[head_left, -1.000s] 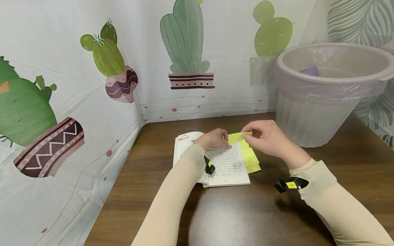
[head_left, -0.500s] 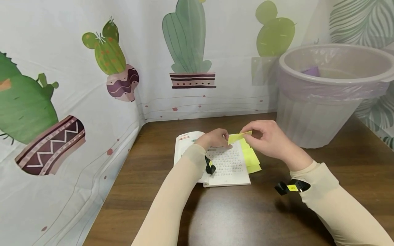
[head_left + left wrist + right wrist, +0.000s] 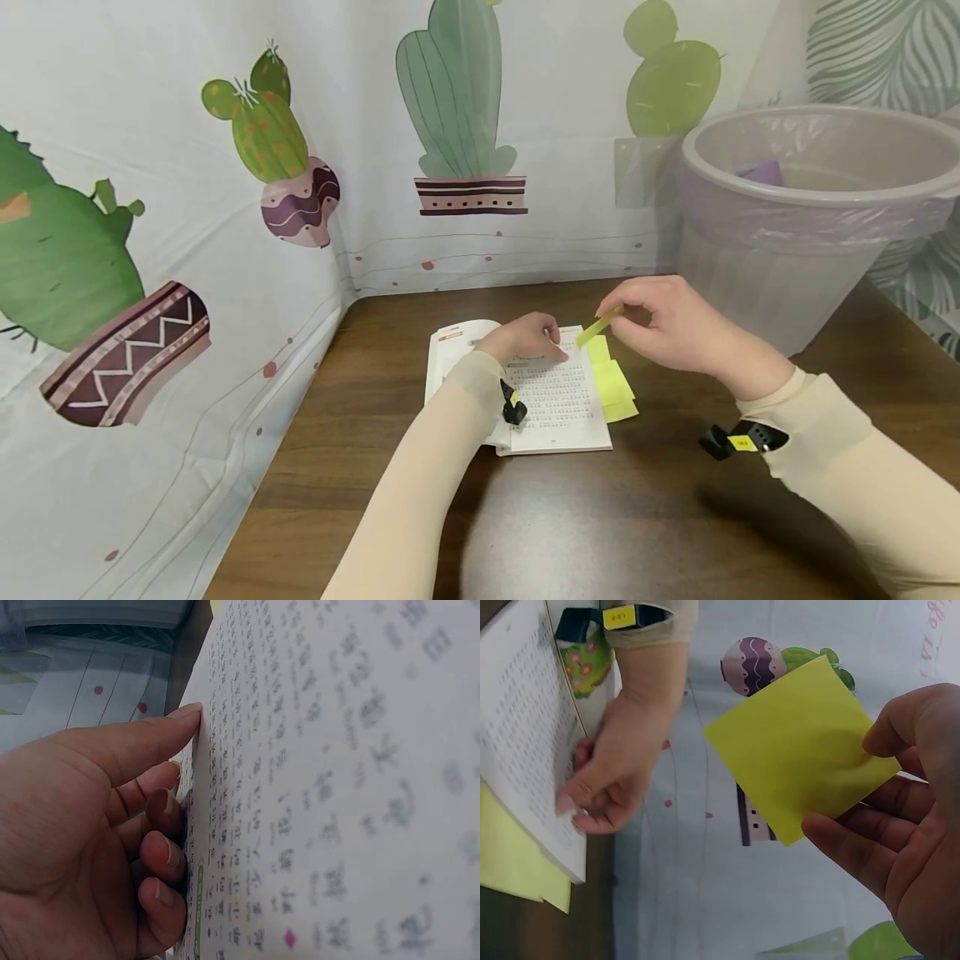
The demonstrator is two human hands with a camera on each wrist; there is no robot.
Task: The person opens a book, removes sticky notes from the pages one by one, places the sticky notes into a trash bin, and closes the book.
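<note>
An open book (image 3: 557,400) with printed pages lies on the table. My left hand (image 3: 522,337) rests at its upper part, the thumb touching the page and the other fingers loosely bent; the left wrist view shows the thumb tip and fingertips along the page's edge. In my right hand (image 3: 663,321) a yellow sticky note (image 3: 791,750) is pinched by one corner between thumb and fingers. It is held up flat in the right wrist view and seen nearly edge-on in the head view, beside the page. Several other yellow sticky notes (image 3: 613,385) stick out from the book's right edge.
A large pale bin (image 3: 750,275) with a clear liner stands at the back right, a purple piece (image 3: 763,172) inside it. Behind the brown wooden table (image 3: 360,467) hangs a white curtain (image 3: 360,100) with a cactus print. Black straps sit on both wrists.
My right hand has moved right and slightly up with the sticky note, which has come away from the left hand and turned more upright. The left hand has stayed on the book.
</note>
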